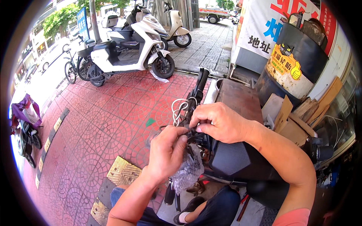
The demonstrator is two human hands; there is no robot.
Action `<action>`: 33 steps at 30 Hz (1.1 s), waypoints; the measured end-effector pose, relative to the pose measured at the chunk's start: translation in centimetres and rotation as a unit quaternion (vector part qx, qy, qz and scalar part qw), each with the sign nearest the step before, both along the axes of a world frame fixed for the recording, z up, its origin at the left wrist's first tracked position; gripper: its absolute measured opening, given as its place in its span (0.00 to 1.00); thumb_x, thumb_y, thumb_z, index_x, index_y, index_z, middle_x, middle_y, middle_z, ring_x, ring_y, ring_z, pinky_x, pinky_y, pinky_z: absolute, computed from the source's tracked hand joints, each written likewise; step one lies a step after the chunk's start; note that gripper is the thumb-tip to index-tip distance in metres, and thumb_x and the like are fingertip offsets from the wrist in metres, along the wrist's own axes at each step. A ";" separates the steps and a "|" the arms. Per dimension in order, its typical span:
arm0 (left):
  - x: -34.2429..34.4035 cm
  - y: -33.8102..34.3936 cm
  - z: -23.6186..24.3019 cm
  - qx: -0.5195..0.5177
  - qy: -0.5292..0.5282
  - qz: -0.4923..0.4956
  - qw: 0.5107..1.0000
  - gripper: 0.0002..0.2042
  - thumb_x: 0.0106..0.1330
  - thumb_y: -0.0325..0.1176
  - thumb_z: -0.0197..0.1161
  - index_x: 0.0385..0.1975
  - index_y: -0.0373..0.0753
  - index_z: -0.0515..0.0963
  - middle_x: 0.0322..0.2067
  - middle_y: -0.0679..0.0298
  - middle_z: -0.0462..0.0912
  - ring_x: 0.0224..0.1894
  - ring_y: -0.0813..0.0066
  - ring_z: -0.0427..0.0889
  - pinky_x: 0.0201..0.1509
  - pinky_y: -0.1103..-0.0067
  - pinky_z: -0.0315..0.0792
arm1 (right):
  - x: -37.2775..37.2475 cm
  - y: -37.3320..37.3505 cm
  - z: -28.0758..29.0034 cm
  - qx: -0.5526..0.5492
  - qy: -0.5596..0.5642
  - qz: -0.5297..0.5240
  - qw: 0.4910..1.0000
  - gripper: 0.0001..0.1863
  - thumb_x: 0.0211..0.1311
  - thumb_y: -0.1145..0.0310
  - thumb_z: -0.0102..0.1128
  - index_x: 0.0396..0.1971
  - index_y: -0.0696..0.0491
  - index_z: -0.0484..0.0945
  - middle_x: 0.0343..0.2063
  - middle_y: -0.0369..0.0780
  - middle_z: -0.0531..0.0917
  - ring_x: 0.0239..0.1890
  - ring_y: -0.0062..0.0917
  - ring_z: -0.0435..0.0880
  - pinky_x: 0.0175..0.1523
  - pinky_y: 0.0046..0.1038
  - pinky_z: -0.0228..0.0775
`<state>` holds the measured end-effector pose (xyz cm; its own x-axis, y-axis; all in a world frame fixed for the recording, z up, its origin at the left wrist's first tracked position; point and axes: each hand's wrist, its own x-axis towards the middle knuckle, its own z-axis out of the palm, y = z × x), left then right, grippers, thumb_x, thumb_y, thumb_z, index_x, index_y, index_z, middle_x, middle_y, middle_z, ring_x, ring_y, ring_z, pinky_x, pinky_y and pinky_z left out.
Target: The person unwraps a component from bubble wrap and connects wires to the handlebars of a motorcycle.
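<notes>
My left hand [167, 152] and my right hand [220, 122] meet over a dark handlebar assembly [198, 88] of a vehicle. Both have fingers pinched around something small and dark, partly hidden, which I cannot make out. Looped white cables [177, 111] hang just beyond my fingers. A crumpled clear bubble wrap [186, 173] is below them. A black textured panel [230, 160] of the vehicle lies under my right hand, with a brownish flat surface [239, 96] behind it.
Red paving [94, 132] spreads leftward, with yellow-and-black ramps [122, 171]. White scooters [135, 56] and a bicycle [69, 71] stand beyond. A drum [286, 67], boards [316, 103] and a printed banner [256, 26] are at the right. My legs [222, 207] show below.
</notes>
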<state>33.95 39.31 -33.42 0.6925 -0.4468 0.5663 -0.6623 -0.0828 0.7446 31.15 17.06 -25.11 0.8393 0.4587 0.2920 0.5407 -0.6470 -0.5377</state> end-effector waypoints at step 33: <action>0.6 0.1 0.1 0.030 0.012 0.013 0.999 0.06 0.71 0.21 0.63 0.43 0.31 0.84 0.29 0.59 0.84 0.32 0.73 0.83 0.38 0.76 0.76 | 0.1 -0.5 0.0 -0.039 0.020 -0.022 0.999 0.09 0.59 0.79 0.66 0.40 0.60 0.84 0.37 0.46 0.85 0.43 0.42 0.86 0.50 0.39 0.78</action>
